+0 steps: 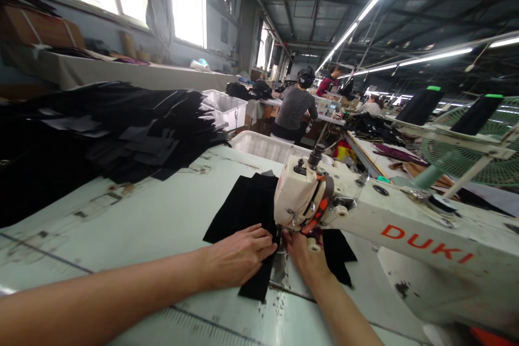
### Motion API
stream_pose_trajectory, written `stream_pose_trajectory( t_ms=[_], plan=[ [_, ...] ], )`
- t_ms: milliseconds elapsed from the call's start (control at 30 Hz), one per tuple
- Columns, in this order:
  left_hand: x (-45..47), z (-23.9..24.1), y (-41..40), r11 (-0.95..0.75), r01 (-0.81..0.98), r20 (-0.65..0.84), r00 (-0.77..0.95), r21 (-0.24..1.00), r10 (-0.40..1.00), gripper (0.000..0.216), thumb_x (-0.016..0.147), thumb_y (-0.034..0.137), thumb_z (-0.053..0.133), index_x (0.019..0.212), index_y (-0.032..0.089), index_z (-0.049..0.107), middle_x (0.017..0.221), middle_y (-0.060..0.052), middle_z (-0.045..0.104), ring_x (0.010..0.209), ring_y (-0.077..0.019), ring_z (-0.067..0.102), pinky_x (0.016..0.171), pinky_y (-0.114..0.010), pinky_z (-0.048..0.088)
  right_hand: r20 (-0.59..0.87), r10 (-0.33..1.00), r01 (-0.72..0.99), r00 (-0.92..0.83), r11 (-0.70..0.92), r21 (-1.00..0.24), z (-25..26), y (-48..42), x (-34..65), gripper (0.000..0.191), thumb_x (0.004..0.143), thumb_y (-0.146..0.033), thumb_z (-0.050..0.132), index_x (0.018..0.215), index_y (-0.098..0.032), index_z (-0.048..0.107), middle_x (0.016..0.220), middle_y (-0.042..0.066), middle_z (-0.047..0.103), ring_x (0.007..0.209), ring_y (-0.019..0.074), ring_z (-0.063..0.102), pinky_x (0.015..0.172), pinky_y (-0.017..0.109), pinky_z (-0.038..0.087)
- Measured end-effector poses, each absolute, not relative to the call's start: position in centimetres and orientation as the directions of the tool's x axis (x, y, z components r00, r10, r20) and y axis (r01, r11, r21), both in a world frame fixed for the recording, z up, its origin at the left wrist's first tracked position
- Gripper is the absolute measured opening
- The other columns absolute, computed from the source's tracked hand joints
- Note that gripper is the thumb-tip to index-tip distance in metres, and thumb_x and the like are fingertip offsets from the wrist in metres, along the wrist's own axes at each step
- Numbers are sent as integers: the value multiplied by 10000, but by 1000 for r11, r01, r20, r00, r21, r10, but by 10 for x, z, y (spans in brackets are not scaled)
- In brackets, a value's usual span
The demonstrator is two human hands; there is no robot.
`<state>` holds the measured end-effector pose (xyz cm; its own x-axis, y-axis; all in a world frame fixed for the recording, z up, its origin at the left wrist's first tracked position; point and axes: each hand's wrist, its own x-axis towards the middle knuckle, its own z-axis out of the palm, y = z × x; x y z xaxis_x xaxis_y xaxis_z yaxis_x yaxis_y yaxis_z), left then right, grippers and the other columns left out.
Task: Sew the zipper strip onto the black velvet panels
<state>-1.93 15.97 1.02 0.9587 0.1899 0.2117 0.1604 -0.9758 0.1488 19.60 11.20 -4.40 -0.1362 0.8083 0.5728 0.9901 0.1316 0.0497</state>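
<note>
A black fabric piece (239, 208) lies on the sewing machine's pale table, running up to the needle area. My left hand (243, 254) rests flat on it just left of the presser foot, fingers stretched toward the needle. On the other side of the needle, my right hand (306, 259) reaches under the head of the white sewing machine (298, 194); its fingertips are partly hidden there, so their grip does not show. More black fabric (339, 254) sticks out to the right of that hand, beneath the machine arm.
A large heap of black cut pieces (162, 130) covers the table's far left. White plastic bins (259, 143) stand behind the table. Thread cones (419, 105) and a green fan (466, 157) are at the right. A person (295, 108) sits ahead, back turned.
</note>
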Motion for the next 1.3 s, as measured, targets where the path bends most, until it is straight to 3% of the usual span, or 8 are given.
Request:
stream_pose_trajectory(
  t_ms=[233,367,533,733,833,967,1100,1300],
  plan=[
    [-19,12,160,-978,147,230,957,148,178,346,937,140,530,1276,78,570,1161,-127,644,1149,-255,578,1146,-412,358,578,757,947,-304,308,95,-20,77,205,288,999,-244,433,1175,-211,659,1077,99,687,958,252,653,819,393,552],
    [-18,11,159,-972,148,234,953,184,190,335,940,130,525,1267,85,582,1155,-129,658,1146,-249,594,1154,-418,354,540,755,910,-373,411,55,-24,75,199,268,1001,-189,452,1128,-250,681,1103,49,700,934,201,677,828,341,547],
    [-21,5,160,-913,191,291,907,361,305,331,985,117,453,1262,87,632,1263,-133,657,1236,-221,581,1127,-339,408,523,799,927,-298,373,-43,-23,80,186,243,935,-114,488,994,-225,695,1003,42,717,879,200,688,743,297,546],
    [-24,6,161,-862,280,283,863,422,418,311,1021,157,451,1245,132,665,1285,-88,660,1208,-182,614,1060,-278,478,546,803,935,-239,342,-93,-25,82,182,239,926,-114,475,890,-220,686,934,30,712,820,188,679,727,278,521],
    [-23,5,159,-900,220,297,891,377,343,328,999,131,467,1275,110,643,1283,-105,661,1238,-205,585,1124,-316,416,552,802,936,-230,338,-101,-28,83,182,246,935,-123,472,869,-226,685,890,25,708,770,181,677,692,273,513],
    [-22,5,158,-970,117,294,939,213,178,364,968,102,448,1295,48,598,1258,-147,659,1248,-261,559,1149,-382,381,559,797,936,-229,338,-99,-29,81,183,235,946,-134,477,912,-224,692,917,31,715,797,198,695,724,296,546],
    [-23,6,159,-976,131,244,954,175,172,407,935,89,493,1338,69,544,1278,-150,638,1250,-270,548,1137,-408,389,564,769,907,-300,413,-81,-28,75,192,259,970,-154,467,1069,-224,696,1016,41,722,904,176,706,813,262,577],
    [-21,9,161,-971,138,238,954,194,183,362,940,97,537,1302,80,556,1250,-135,648,1259,-253,535,1153,-398,360,529,721,877,-447,469,102,-33,73,205,333,981,-133,416,1201,-175,663,1121,57,720,1037,196,685,892,273,578]
  ],
)
